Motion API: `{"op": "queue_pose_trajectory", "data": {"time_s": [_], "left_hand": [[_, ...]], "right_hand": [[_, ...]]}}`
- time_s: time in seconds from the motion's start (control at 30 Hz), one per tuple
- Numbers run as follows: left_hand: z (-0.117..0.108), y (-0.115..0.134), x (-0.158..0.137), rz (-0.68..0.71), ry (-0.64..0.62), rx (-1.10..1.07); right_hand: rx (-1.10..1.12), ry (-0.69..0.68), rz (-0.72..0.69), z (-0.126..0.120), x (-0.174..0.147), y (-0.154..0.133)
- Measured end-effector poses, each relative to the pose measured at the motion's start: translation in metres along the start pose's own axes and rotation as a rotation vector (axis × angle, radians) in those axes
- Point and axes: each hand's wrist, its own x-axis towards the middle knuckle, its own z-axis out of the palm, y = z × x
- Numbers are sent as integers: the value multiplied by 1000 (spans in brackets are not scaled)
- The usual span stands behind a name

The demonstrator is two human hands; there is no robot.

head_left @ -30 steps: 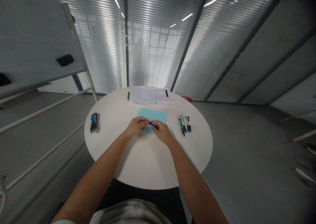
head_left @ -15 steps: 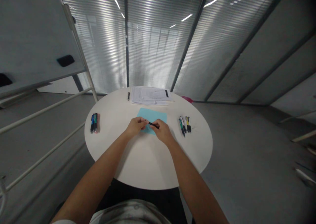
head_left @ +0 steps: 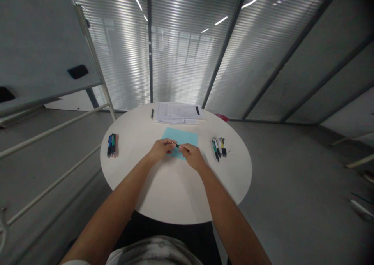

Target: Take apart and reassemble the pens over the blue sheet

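Near edge of the counter [head_left: 175, 202]: broad bare stretch, forearms crossing it at both sides.

Mid-counter: left hand [head_left: 161, 148] and right hand [head_left: 192, 155] both closed in a fingertip pinch on one black pen [head_left: 177, 145], which lies crosswise between them above the blue sheet [head_left: 184, 135]. Short dark length shows in the gap.

Handling, my judgement: keep both pinches in line with the barrel so nothing bends or binds; hold one side steady, let the other do the work; stay low over the sheet so any small loose part drops there, not toward the edge.

Further out: left pens [head_left: 111, 145] near the left edge, right pens [head_left: 219, 147] toward the right edge. Papers [head_left: 175, 113] at the far edge, a lone pen [head_left: 152, 113] just beside them.

Unclear: fingers cover most of the held pen; cannot tell whether it is whole or parted. Sheet partly hidden under the hands. Reddish item by the left pens not identifiable. Print on the papers unreadable. Pink object [head_left: 222, 117] beyond the counter, partly cut off by its rim.
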Motion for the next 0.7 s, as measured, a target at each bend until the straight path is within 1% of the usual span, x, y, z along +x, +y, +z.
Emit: {"op": "queue_pose_trajectory", "data": {"time_s": [0.1, 0.27, 0.37, 0.5, 0.7], "left_hand": [[2, 1, 1, 8, 9, 25], [4, 1, 3, 46, 85, 68], [4, 1, 4, 43, 121, 72], [3, 3, 3, 29, 134, 56], [2, 2, 2, 21, 151, 28]], "right_hand": [[21, 10, 10, 0, 0, -2], [83, 68, 69, 6, 0, 0], [73, 97, 78, 9, 2, 4], [56, 77, 29, 7, 3, 7], [12, 69, -49, 4, 1, 3]]}}
